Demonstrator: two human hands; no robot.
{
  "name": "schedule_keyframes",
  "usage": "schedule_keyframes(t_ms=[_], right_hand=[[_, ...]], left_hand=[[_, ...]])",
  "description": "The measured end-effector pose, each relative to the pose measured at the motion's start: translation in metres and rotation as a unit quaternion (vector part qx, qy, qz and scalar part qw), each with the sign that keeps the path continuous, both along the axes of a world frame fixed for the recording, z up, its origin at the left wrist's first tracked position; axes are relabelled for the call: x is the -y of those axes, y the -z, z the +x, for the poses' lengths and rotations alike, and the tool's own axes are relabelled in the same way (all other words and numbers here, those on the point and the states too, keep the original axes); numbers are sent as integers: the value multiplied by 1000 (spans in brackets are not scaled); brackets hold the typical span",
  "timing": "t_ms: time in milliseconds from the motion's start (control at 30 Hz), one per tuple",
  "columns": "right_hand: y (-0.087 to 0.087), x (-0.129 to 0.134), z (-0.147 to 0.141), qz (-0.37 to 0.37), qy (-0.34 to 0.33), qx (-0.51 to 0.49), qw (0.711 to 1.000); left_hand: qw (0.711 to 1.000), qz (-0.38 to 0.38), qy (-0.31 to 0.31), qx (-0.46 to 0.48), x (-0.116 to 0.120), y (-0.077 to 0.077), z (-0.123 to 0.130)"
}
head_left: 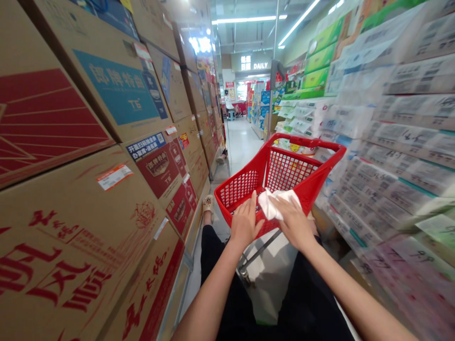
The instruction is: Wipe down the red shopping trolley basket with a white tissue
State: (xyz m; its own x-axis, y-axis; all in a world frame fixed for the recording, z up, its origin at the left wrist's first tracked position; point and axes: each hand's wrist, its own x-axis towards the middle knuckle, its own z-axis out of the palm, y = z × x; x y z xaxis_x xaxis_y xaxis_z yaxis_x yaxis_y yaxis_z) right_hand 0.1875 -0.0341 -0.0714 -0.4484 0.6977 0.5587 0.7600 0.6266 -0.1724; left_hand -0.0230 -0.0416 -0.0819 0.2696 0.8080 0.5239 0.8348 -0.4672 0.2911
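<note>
A red plastic shopping cart [293, 168] with meshed walls stands right in front of me, between my legs. My right hand [293, 220] presses a crumpled white cloth [272, 203], possibly a paper wipe, against the near edge of the basket. The fingers lie over the cloth and partly hide it. Just to the left, my left hand [245, 220] rests on the same near edge, fingers stretched out and holding nothing. Both forearms reach forward from the bottom of the view. Under the basket, a metal leg and a caster wheel [245, 272] show.
Stacked cardboard cartons [88, 218] form a wall close on the left. Tall piles of wrapped paper packs [398, 156] line the right side. Ahead, a tiled aisle [245, 132] runs to more shelves, with a person [228, 100] far off. My shoe [208, 204] is beside the cartons.
</note>
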Motion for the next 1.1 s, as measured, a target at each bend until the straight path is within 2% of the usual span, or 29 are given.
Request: schedule_keyframes(t_ms=[67,133,200,333,400,533,600,667,800,967,1100], right_hand=[[2,15,-21,-5,-51,9,999],[1,20,-29,-2,-70,16,997],[-1,11,-21,11,-52,22,998],[-5,-19,11,50,29,34,998],[-4,-22,14,60,52,48,996],[1,1,-12,59,8,89,994],[0,11,-25,57,-20,81,995],[-2,15,-30,49,-19,54,997],[-3,12,-27,40,-19,54,998],[8,13,-29,52,-35,96,993],[9,-6,-10,45,-5,96,994]], left_hand=[[1000,1,0,6,0,0,-1],[1000,6,2,8,0,1,-3],[1000,12,5,5,0,1,-4],[1000,17,3,6,0,0,-3],[1000,20,3,9,1,0,-1],[1000,19,2,11,1,1,2],[1000,17,8,10,2,3,1],[1000,15,16,10,3,3,0],[1000,13,17,13,4,2,0],[1000,23,11,15,3,3,0],[999,36,19,8,3,2,-1]])
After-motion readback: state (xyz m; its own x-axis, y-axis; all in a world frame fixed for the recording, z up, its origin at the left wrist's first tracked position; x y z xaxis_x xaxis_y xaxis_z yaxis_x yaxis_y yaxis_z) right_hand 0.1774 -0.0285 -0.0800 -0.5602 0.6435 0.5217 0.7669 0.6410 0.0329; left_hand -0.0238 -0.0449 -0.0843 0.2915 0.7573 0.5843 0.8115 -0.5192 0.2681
